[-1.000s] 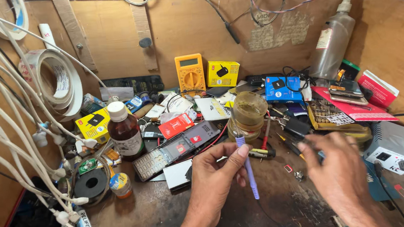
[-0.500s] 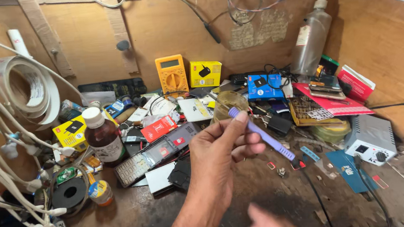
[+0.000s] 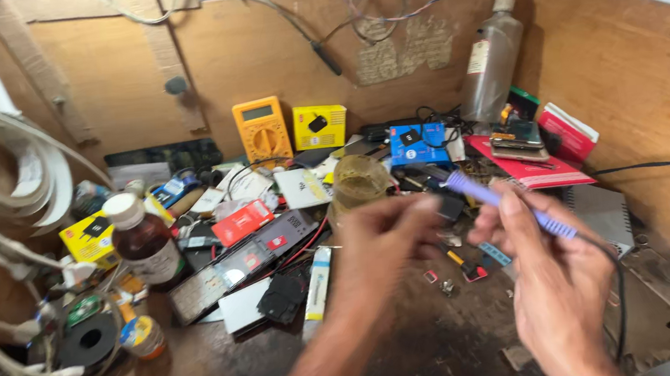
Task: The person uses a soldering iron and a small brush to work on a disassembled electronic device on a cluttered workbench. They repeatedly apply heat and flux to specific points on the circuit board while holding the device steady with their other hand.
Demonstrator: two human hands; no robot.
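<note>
Fingers (image 3: 511,204) of my right hand (image 3: 557,289) gripped the purple soldering iron (image 3: 502,199); left hand (image 3: 382,245) pinched near its tip, above the cluttered counter (image 3: 230,373), amber jar (image 3: 359,181) behind.

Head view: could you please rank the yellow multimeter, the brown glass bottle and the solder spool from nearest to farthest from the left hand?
From the left hand:
1. Yellow multimeter, behind it, by the back wall.
2. Brown glass bottle, to its left.
3. Solder spool, far left, near the front edge.
</note>
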